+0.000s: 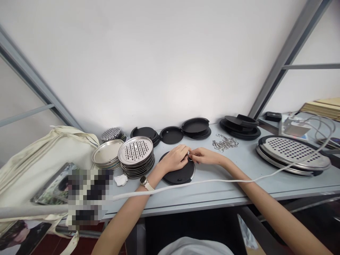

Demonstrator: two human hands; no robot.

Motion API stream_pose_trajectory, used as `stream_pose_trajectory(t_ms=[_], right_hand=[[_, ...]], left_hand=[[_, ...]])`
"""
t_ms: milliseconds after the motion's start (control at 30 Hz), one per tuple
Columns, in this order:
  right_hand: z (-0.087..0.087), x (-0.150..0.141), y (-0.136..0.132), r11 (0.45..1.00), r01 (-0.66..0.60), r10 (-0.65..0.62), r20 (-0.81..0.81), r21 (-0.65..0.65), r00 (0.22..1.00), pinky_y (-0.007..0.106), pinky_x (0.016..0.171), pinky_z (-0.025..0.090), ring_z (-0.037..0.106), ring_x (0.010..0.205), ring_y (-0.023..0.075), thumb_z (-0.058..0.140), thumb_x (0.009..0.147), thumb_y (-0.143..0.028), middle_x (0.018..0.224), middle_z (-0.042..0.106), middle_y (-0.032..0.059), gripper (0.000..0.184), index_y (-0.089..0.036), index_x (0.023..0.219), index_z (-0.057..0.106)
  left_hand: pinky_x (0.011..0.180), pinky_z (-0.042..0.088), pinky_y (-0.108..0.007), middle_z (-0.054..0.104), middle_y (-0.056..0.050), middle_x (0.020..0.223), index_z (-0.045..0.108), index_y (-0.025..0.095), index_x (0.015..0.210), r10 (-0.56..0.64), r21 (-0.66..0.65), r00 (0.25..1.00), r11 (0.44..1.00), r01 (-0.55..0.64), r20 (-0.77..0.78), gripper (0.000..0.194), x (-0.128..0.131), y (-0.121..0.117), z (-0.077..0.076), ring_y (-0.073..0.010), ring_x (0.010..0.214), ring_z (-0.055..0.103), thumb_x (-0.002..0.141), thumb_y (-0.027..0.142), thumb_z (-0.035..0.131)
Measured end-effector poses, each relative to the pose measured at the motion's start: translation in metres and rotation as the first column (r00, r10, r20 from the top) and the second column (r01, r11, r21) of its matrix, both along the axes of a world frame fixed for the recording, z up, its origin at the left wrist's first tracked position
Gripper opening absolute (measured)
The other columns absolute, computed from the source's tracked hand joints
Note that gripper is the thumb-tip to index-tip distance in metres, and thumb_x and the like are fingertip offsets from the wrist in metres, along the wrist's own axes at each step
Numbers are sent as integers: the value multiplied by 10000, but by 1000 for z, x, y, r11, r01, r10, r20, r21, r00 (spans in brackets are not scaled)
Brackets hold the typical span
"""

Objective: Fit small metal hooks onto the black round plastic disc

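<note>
My left hand (175, 158) and my right hand (203, 156) meet over a round black disc (178, 174) with a metal rim that lies on the grey table (217, 191). Both hands have their fingers curled and pinched on a small metal ring piece (189, 157) at the disc's far edge. A watch sits on my left wrist. A heap of small metal hooks (225, 143) lies just beyond my right hand.
A stack of perforated steel plates (136, 156) and plain steel dishes (106, 154) stand to the left. Black lids (196, 127) line the wall, with more (240, 126) at right. A large perforated tray (292, 154) sits far right. A white cable (212, 181) crosses the table. A cream bag (42, 156) lies left.
</note>
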State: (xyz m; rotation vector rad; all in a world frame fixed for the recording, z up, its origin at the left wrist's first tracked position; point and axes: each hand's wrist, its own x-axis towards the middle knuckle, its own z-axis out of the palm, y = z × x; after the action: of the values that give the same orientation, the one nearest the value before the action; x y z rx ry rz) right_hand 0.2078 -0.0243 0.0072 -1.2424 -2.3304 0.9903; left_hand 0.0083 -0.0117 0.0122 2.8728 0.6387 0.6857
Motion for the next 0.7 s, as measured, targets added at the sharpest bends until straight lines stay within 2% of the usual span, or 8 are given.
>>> stream_pose_trajectory(t_ms=[167, 300, 500, 700], right_hand=[[-3, 0, 0, 1000, 3, -3, -32, -7, 999, 238, 508, 334, 404, 486, 106, 324, 900, -539, 533, 489, -14, 503, -161, 619, 499], [-4, 1, 2, 1000, -1, 1, -42, -2, 999, 251, 555, 373, 437, 506, 116, 296, 915, -514, 539, 505, -7, 513, -162, 611, 510], [-6, 2, 2, 1000, 0, 0, -22, 4, 1000, 244, 535, 365, 445, 504, 117, 336, 904, -440, 544, 515, -8, 428, -159, 637, 518], [-5, 3, 2, 1000, -15, 15, -24, -15, 1000, 236, 534, 348, 445, 538, 112, 393, 848, -282, 599, 528, -14, 238, -157, 693, 524]], left_hand=[[834, 449, -324, 527, -56, 977, 431, 183, 975, -2, -4, 1000, 1000, 2, 2, 151, 0, 0, 1, -190, 936, 517, 845, 107, 422], [837, 449, -324, 528, -57, 977, 428, 185, 974, -1, 8, 1000, 1000, 1, 2, 157, -1, 0, 1, -190, 939, 518, 840, 103, 420], [826, 449, -316, 525, -53, 961, 429, 184, 980, 7, 21, 1000, 1000, -7, -11, 145, 0, 0, -1, -187, 929, 519, 849, 121, 423], [785, 446, -297, 522, -43, 919, 435, 178, 922, 22, 54, 999, 998, -20, -40, 72, 1, 1, -1, -169, 857, 525, 866, 139, 412]])
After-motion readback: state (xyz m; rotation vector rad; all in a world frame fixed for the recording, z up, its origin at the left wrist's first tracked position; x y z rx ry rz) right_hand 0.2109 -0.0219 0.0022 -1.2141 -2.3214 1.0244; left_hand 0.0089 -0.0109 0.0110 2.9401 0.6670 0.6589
